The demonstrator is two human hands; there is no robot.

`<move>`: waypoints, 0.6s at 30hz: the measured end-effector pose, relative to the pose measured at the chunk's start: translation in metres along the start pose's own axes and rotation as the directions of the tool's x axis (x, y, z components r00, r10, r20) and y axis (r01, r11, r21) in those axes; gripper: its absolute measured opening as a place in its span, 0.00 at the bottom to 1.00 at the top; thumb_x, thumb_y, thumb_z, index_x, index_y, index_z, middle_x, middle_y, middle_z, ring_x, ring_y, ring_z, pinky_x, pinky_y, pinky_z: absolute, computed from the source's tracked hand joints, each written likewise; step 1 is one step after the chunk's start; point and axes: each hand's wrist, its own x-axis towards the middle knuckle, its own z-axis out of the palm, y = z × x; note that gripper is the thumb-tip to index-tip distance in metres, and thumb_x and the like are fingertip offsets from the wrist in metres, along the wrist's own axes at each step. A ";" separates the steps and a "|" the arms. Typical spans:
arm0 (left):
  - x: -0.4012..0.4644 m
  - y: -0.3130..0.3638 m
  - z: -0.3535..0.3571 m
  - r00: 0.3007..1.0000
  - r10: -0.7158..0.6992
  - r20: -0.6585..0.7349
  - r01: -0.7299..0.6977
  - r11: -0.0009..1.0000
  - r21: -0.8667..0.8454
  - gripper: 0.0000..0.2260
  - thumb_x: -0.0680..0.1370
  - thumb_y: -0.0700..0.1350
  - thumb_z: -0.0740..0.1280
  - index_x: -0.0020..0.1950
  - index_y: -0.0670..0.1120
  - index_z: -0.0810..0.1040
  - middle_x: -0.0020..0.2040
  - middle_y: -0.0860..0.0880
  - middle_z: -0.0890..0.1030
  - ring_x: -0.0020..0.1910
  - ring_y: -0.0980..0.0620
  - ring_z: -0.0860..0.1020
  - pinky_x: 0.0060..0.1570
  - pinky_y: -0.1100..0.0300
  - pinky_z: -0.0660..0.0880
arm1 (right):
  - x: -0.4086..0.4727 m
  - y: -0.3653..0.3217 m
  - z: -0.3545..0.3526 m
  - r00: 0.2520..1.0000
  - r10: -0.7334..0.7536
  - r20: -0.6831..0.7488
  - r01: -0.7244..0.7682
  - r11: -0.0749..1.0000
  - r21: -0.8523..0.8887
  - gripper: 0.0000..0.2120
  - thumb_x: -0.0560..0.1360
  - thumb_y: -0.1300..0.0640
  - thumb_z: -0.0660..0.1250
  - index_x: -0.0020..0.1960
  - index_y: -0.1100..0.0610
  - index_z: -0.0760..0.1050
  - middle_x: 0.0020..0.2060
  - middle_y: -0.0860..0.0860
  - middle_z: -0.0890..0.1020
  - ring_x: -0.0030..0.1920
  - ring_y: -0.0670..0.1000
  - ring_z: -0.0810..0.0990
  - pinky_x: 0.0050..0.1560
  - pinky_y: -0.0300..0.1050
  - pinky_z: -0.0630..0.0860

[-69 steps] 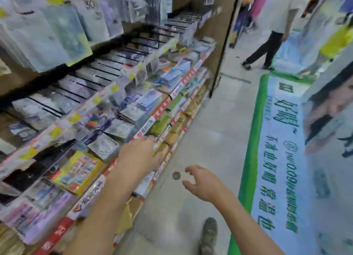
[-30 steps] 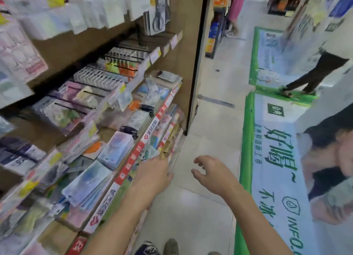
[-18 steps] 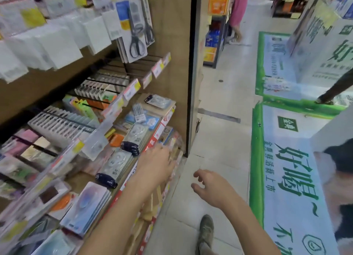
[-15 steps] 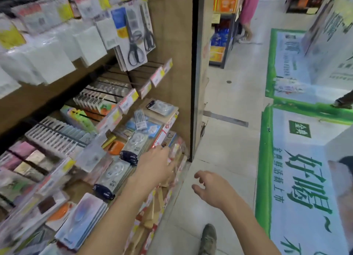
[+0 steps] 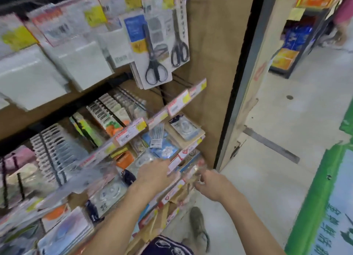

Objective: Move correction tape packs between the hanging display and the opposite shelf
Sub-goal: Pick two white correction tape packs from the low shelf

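Clear blister packs of correction tape lie flat on the left shelf: one [image 5: 185, 126] on the far end stack, another [image 5: 111, 192] near my forearm. More packs hang in rows on the hooks of the hanging display [image 5: 57, 155] above. My left hand [image 5: 155, 174] lies palm down over the shelf's red and white price rail [image 5: 174, 164], fingers spread toward the packs, nothing visibly in it. My right hand [image 5: 212, 185] is at the edge of the shelf below, fingertips against a blurred clear packet [image 5: 193, 170]. Whether they grip it is unclear.
Carded scissors [image 5: 155, 63] and white pads hang higher up. A brown end panel [image 5: 214, 83] and a grey post close the shelf on the right. Pale floor and a green-edged floor banner [image 5: 313, 207] lie to the right. My shoe [image 5: 198, 228] is below.
I have walked along the shelf to its end panel. My right hand moved left from open air to the shelf edge, beside my left hand, which reached further onto the shelf.
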 end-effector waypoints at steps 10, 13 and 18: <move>0.102 -0.001 -0.003 0.991 -0.125 0.039 0.128 0.989 -0.076 0.18 0.84 0.55 0.59 0.70 0.47 0.70 0.65 0.46 0.75 0.63 0.45 0.76 0.54 0.52 0.74 | 0.100 0.035 -0.067 0.996 -0.050 0.079 0.055 0.996 -0.065 0.15 0.79 0.47 0.63 0.59 0.56 0.75 0.54 0.56 0.81 0.55 0.60 0.80 0.50 0.51 0.77; 0.130 -0.003 -0.003 0.988 -0.156 -0.015 0.153 0.983 -0.101 0.19 0.84 0.54 0.59 0.71 0.46 0.70 0.66 0.44 0.75 0.64 0.44 0.76 0.56 0.50 0.75 | 0.132 0.046 -0.079 0.994 -0.065 0.092 0.074 0.992 -0.102 0.14 0.78 0.48 0.63 0.57 0.57 0.76 0.54 0.57 0.82 0.55 0.60 0.81 0.49 0.50 0.76; 0.155 0.008 0.011 0.979 -0.202 0.023 0.203 0.969 -0.137 0.19 0.83 0.57 0.59 0.70 0.48 0.72 0.65 0.45 0.77 0.63 0.44 0.77 0.53 0.51 0.76 | 0.163 0.047 -0.093 0.982 -0.077 0.173 0.105 0.982 -0.154 0.20 0.77 0.45 0.66 0.64 0.55 0.74 0.60 0.59 0.79 0.61 0.60 0.77 0.53 0.48 0.73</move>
